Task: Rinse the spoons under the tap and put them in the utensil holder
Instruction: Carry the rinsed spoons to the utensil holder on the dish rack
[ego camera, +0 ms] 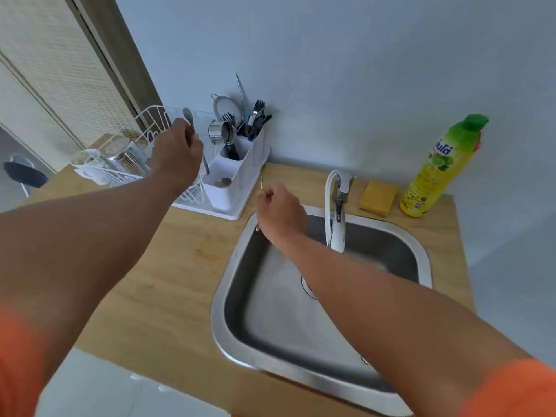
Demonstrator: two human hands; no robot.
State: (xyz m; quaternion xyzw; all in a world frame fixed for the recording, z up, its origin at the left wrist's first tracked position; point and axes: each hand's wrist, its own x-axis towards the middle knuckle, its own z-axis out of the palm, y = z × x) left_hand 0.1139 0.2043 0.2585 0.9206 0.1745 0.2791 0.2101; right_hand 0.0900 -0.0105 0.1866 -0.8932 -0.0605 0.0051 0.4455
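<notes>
The left hand hides the middle of the spoon it holds. The right hand is closed, perhaps on a thin utensil, too small to tell. The right forearm covers part of the sink drain. Both sleeves blur at the bottom edge.

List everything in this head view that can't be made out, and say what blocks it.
- Right hand: closed over a thin utensil; its fist covers most of it, so its type is unclear.
- Spoon in the left hand: the middle of the handle is hidden by the fingers.
- Sink drain: crossed by the right forearm.
- Tap: running water cannot be told.
- Bottle label: too small to read.
- Dish rack: partly behind the left hand.
</notes>
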